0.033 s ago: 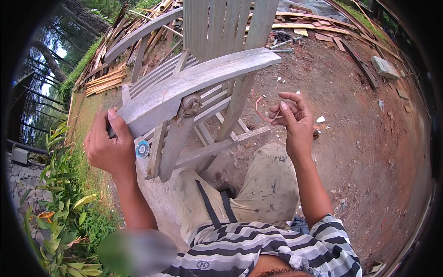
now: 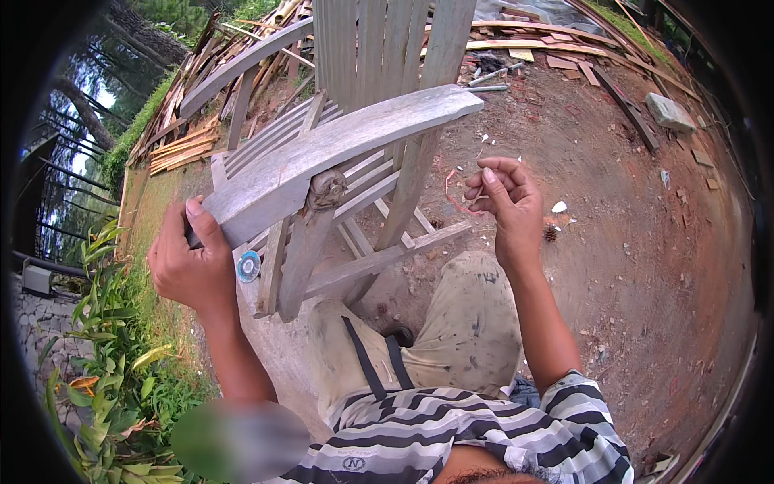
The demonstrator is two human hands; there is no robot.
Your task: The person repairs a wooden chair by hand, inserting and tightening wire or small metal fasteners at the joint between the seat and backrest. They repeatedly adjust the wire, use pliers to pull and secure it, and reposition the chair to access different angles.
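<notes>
A weathered grey wooden slatted chair (image 2: 393,56) stands before me. Its wide, curved near armrest (image 2: 347,139) slants across the view, with a rough, broken-looking knot of wood (image 2: 327,190) under its edge at the top of the leg. My left hand (image 2: 192,254) is closed round the armrest's lower left end, thumb on top. Right of the chair, my right hand (image 2: 509,200) is raised in the air, thumb pressed to the fingers. Something thin and small seems pinched there, too small to name. The right hand does not touch the chair.
A round blue disc (image 2: 248,266) with a pale centre sits beside the chair's front leg. Scrap planks (image 2: 181,149) are heaped behind. A pale stone block (image 2: 671,114) and a dark beam (image 2: 626,110) lie on the dirt at right. Green plants (image 2: 121,379) grow at left.
The chair has shifted very slightly left in the view. My right hand has moved slightly up and left, still pinched. My left hand keeps its grip on the armrest.
</notes>
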